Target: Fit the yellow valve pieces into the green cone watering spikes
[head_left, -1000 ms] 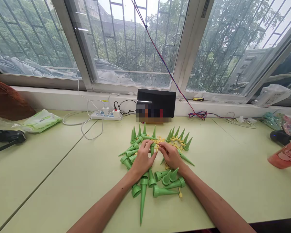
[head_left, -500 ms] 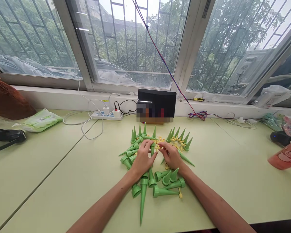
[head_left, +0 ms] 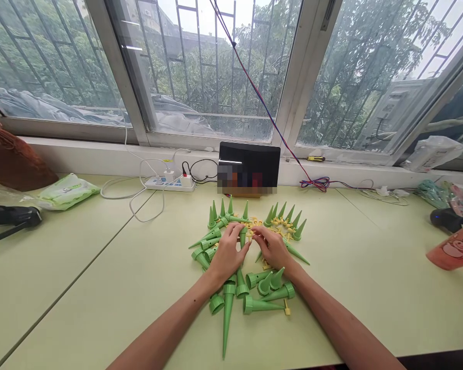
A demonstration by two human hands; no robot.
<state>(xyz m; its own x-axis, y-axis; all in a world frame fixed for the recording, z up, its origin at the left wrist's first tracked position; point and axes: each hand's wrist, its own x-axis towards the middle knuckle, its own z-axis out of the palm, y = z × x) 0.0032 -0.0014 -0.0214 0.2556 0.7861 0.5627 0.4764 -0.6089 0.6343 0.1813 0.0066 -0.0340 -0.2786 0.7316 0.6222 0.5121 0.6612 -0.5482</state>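
My left hand [head_left: 227, 253] is closed around a green plastic watering spike [head_left: 243, 235], gripping it near its wide capped end. Facing it, my right hand [head_left: 273, 247] pinches a small yellow valve piece [head_left: 249, 235] close to the side of that spike; whether the two touch is too small to tell. Several more green spikes [head_left: 227, 308] lie around both hands, some on their sides. Behind the right hand, a curved row of upright spikes [head_left: 290, 212] surrounds loose yellow pieces [head_left: 281, 224]. One lying spike [head_left: 260, 304] has a yellow piece [head_left: 287, 308] at its tip.
A dark tablet [head_left: 249, 167] stands by the window sill. To its left are a power strip [head_left: 170, 183] with white cables and a green wipes pack [head_left: 67, 191]. A red cup [head_left: 452, 247] is at the right, and bundled wire [head_left: 315, 183] lies against the wall.
Hardly anything differs. Both hands keep their places, and the yellow piece at the right fingertips has shifted very slightly.
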